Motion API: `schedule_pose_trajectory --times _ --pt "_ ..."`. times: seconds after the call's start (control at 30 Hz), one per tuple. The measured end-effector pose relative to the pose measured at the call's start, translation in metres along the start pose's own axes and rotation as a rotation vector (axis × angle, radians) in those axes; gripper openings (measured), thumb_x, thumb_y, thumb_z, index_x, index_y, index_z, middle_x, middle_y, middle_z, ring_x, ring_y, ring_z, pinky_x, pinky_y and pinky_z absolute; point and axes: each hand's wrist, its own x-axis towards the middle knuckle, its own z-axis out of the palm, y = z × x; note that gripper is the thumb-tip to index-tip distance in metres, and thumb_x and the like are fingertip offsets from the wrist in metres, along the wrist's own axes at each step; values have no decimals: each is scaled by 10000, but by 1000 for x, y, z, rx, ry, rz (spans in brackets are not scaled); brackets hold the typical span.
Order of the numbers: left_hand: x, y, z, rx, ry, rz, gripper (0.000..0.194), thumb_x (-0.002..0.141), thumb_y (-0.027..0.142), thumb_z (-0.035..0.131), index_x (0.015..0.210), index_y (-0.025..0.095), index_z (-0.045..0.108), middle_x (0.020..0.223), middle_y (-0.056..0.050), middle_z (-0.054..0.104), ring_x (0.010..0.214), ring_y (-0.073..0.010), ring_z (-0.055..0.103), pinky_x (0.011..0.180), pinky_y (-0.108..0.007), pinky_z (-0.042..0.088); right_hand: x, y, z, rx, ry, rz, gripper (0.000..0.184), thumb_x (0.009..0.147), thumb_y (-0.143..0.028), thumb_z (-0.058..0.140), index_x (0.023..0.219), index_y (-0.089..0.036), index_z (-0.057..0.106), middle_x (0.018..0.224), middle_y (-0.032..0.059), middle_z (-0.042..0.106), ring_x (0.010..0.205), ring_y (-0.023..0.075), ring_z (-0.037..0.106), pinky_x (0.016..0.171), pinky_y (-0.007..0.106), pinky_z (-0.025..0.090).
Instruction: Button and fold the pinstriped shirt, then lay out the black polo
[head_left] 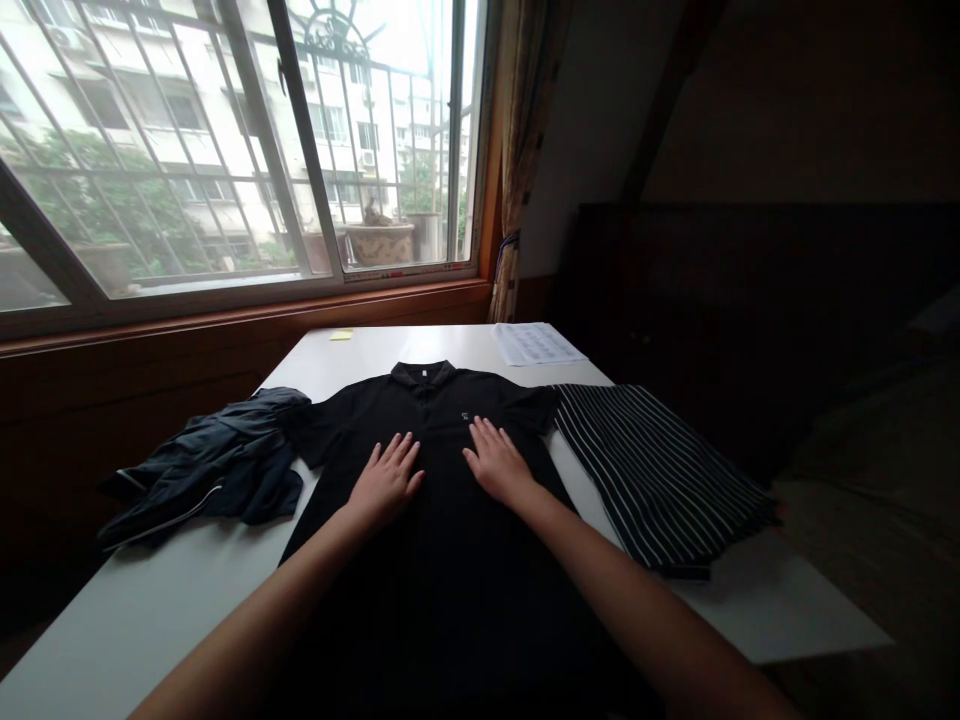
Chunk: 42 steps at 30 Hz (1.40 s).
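Observation:
A black polo shirt (442, 560) lies spread flat, front up, on the white table (135, 610), its collar pointing toward the window. My left hand (384, 480) rests palm down on the shirt's chest, fingers stretched out. My right hand (496, 462) lies flat beside it, a little to the right, fingers also extended, just below a small logo on the chest. Neither hand grips any fabric.
A crumpled dark blue garment (206, 470) sits at the table's left edge. A folded black cloth with white stripes (652, 470) hangs over the right edge. A printed paper sheet (536, 343) and a yellow sticky note (340, 335) lie near the window sill.

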Motion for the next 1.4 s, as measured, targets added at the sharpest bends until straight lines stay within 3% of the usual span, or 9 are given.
schedule_pose_trajectory --times 0.1,0.17,0.37,0.47,0.7,0.87,1.0,1.23,1.4 --pt "2 18 2 -10 5 44 584 1018 504 327 1543 247 328 1629 -17 236 1520 -230 182 1230 -471 183 -4 -26 6 21 -31 -124 629 1020 -474 280 1552 -140 322 1625 97 249 1512 232 209 1229 429 162" --pt "-3 12 1 -12 7 34 583 1017 508 335 1543 257 329 1626 -17 243 1517 -227 194 1231 -455 183 -10 -23 6 25 -43 -145 634 1020 -496 270 1549 -153 332 1618 102 270 1506 236 232 1226 438 169" --pt "-42 -53 -5 16 14 -93 593 1025 461 335 1542 172 329 1617 -97 255 1502 -264 238 1215 -477 216 -44 46 -11 -22 -29 13 695 1013 -553 268 1540 -106 337 1626 116 247 1512 235 210 1231 431 175" --pt "-66 -64 -2 48 30 -78 600 1026 466 330 1546 166 315 1622 -88 246 1503 -251 238 1222 -471 204 -61 68 -18 -42 -28 0 682 1016 -539 281 1536 -102 344 1624 115 253 1508 236 224 1230 424 198" --pt "-128 -29 -6 74 107 85 602 1030 490 340 1570 247 229 1630 -55 234 1492 -264 269 1207 -486 246 -101 50 -26 -53 -27 -52 653 1020 -524 311 1530 -119 362 1606 123 296 1496 263 258 1222 490 228" --pt "-177 -6 -23 130 127 160 669 1009 488 417 1584 286 140 1627 -44 242 1466 -258 332 1171 -456 327 -156 33 -36 27 -113 -177 646 1020 -546 334 1574 -224 249 1639 41 212 1509 230 217 1230 473 244" --pt "-201 2 -26 200 171 153 701 986 513 451 1582 276 169 1616 -53 275 1446 -263 370 1130 -449 383 -191 33 -44 74 -137 -157 639 1018 -519 375 1584 -298 177 1643 2 192 1506 236 224 1230 487 252" --pt "-201 -4 -27 176 134 161 681 994 517 436 1580 319 151 1609 -22 288 1439 -258 383 1100 -459 422 -191 32 -49 60 -203 -92 671 1000 -585 360 1578 -273 227 1643 15 188 1511 242 204 1233 477 243" --pt "-151 -16 -20 65 41 120 625 1018 528 365 1576 325 168 1631 -6 223 1487 -266 280 1174 -518 316 -147 19 -41 45 -184 -104 712 992 -610 339 1570 -198 278 1644 62 193 1519 250 174 1237 465 209"
